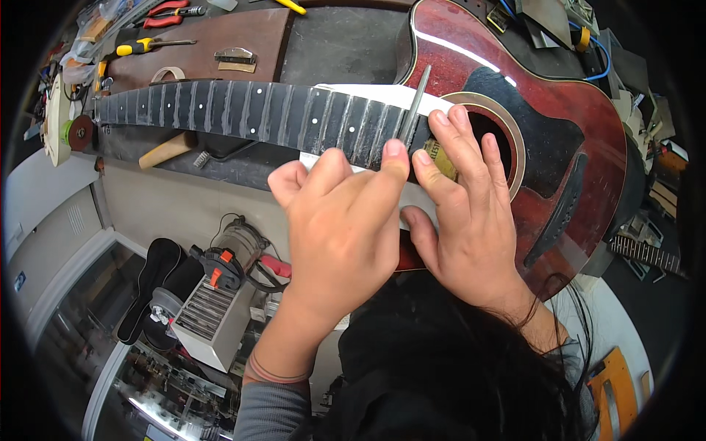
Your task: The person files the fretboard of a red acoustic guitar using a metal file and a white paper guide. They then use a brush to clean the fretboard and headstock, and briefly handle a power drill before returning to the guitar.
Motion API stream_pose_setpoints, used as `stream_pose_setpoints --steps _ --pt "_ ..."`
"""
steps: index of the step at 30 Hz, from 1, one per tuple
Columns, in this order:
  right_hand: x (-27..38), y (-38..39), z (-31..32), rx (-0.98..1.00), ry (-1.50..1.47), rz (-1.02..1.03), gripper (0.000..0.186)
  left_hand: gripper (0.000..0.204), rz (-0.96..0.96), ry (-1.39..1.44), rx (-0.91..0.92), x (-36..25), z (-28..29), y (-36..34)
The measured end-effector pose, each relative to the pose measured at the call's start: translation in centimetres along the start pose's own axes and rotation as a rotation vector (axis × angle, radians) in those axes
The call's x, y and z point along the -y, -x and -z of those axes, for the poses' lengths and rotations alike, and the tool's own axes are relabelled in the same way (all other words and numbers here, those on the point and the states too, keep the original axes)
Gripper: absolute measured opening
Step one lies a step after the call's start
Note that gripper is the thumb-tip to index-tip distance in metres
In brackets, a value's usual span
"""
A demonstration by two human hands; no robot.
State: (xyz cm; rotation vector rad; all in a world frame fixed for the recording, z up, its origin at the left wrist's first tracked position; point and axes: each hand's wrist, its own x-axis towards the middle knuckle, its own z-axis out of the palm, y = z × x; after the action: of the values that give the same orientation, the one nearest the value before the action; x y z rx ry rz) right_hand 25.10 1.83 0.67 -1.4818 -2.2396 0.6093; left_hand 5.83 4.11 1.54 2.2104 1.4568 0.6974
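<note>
Slim metal rod (418,95): its lower end is lost under my left hand (346,213).
Yellowish label (443,159): partly covered by my right hand (474,220).
Red guitar (471,59): some of its near edge is behind that same hand.
Yellow handle (292,6): cut off by the upper edge.
My left sleeve (272,408): cropped below.

Counter (338,48): dark grey and flat, in front of the left hand (342,220) and right hand (471,220).
Red guitar (540,217): big shiny body, under the right hand and out past its right side.
Brown board (213,44): flat, farther back than the left hand and off to its left.
Wooden handle (168,150): left of the left hand.
Metal spring (201,159): small, just beside the wooden handle.
</note>
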Motion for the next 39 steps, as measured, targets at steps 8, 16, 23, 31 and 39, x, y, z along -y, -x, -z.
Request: stream_pose_setpoints --steps 8,16,23,31,39 --pt "-0.2 0.0 -0.2 -0.017 0.006 0.0 0.074 0.051 0.034 -0.071 0.085 -0.6 1.2 3.4" --pt "-0.1 0.1 -0.1 -0.016 0.011 -0.019 0.072 0.049 0.132 -0.002 0.181 -1.4 2.5 5.4" --pt "-0.1 0.1 -0.1 -0.009 0.003 -0.008 0.073 0.03 0.048 -0.023 0.06 -0.7 0.8 2.4" --pt "0.1 0.0 -0.2 -0.018 0.02 0.005 0.073 0.049 0.001 -0.04 0.003 0.2 0.0 1.2" --pt "0.0 0.0 -0.1 -0.01 0.018 0.0 0.073 0.036 0.05 -0.066 0.046 -0.7 1.0 4.3"
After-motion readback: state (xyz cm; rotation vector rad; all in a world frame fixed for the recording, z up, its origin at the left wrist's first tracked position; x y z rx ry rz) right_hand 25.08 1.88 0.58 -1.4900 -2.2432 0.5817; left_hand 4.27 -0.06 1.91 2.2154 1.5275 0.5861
